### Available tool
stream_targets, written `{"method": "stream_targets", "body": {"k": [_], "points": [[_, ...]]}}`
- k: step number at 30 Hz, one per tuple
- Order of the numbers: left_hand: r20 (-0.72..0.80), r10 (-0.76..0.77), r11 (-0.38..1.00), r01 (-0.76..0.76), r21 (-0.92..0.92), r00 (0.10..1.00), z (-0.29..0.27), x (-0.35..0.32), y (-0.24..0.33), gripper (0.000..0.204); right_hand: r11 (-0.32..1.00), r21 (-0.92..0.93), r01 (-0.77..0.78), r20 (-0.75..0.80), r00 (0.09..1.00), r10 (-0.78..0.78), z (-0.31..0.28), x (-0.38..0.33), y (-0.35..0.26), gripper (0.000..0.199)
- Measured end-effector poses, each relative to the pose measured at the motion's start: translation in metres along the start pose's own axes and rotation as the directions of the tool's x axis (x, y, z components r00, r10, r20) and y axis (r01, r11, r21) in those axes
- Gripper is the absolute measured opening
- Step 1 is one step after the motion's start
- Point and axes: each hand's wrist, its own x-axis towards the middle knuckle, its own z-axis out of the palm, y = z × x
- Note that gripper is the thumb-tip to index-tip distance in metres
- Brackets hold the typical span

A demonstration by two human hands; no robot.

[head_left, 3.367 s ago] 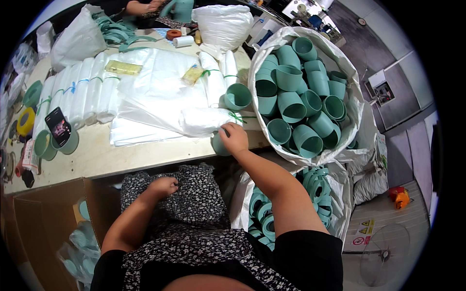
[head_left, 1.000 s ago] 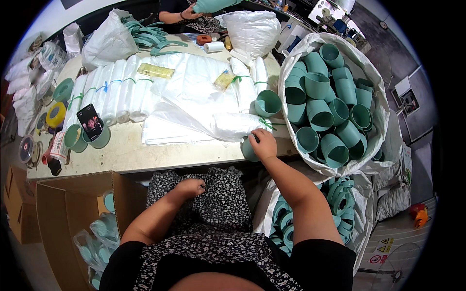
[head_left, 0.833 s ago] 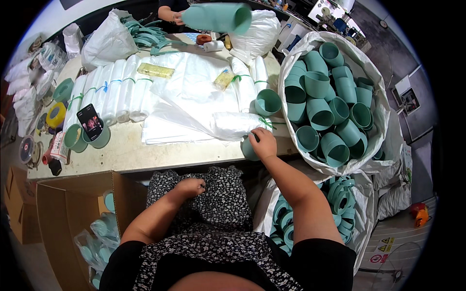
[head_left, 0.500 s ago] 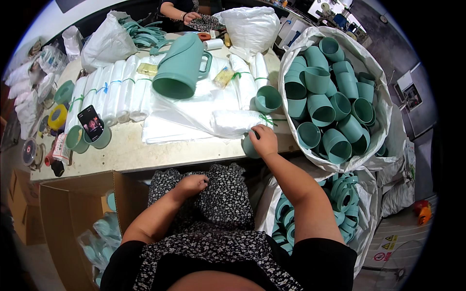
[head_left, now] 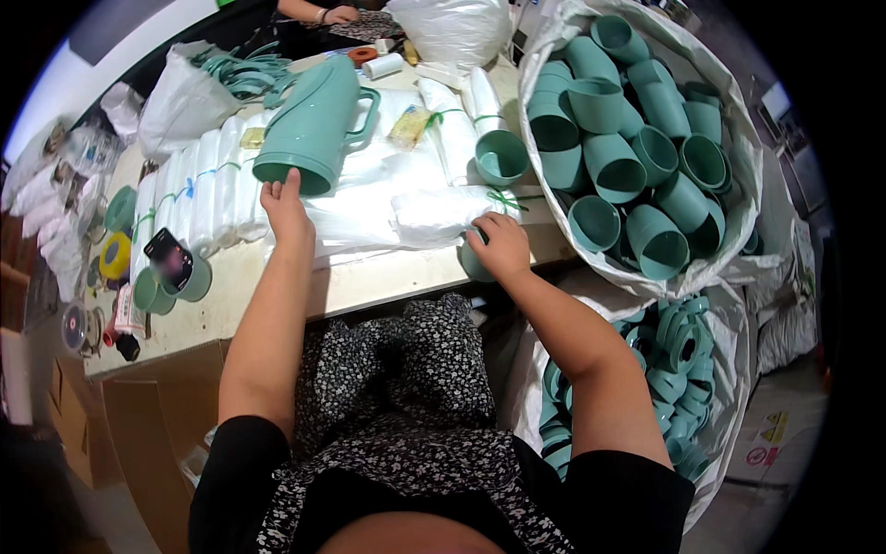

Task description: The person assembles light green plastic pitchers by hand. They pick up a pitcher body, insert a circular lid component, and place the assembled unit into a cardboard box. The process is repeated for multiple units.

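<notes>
A green plastic jug body (head_left: 309,120) with a side handle lies tilted on the white bags, its open end toward me. My left hand (head_left: 288,208) is at the rim of that opening, thumb and fingers apart; whether it bears any weight I cannot see. At the table's front edge my right hand (head_left: 501,245) is closed round the top of a green cup (head_left: 474,262), partly hidden by the fingers. Just beyond it lies a rolled white plastic bag bundle (head_left: 434,212) tied with green string. Another green cup (head_left: 502,157) stands behind the bundle.
A large white sack (head_left: 752,185) full of green cups stands at the right, above another sack (head_left: 724,369) of green ring-like parts. A phone (head_left: 171,258) leans in a cup at left. Below is a cardboard box (head_left: 166,425). Across the table another person's hand (head_left: 341,15) shows.
My left hand has risen from my lap and reached forward to the jug's rim. My right hand stays on the cup. The whole view has shifted slightly.
</notes>
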Motion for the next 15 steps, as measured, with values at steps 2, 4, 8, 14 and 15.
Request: {"method": "stream_targets", "body": {"k": [2,4,8,14,15], "points": [[-0.045,-0.066,0.997,0.067,0.032,0.997,0.031,0.006,-0.010,0.073,1.000,-0.030,-0.009,0.007,1.000,0.010,0.002,-0.004,0.006,0.024],[-0.029,-0.143,0.988,0.144,0.058,0.989,0.045,0.012,-0.019,0.065,0.999,-0.045,-0.006,0.028,1.000,0.007,0.002,-0.003,0.006,0.026],[0.093,-0.116,0.992,0.111,0.059,0.989,0.039,0.029,-0.016,0.045,0.998,-0.064,0.016,0.101,0.995,-0.009,0.001,0.003,0.000,0.036],[0.208,-0.282,0.934,0.317,-0.163,0.937,-0.023,-0.017,0.073,0.037,0.995,-0.099,-0.024,0.347,0.936,0.058,-0.010,0.000,0.014,0.040],[0.187,-0.309,0.918,0.344,-0.195,0.932,-0.037,-0.041,0.096,0.039,0.997,-0.051,-0.059,0.341,0.937,0.072,-0.017,-0.001,0.012,0.044]]}}
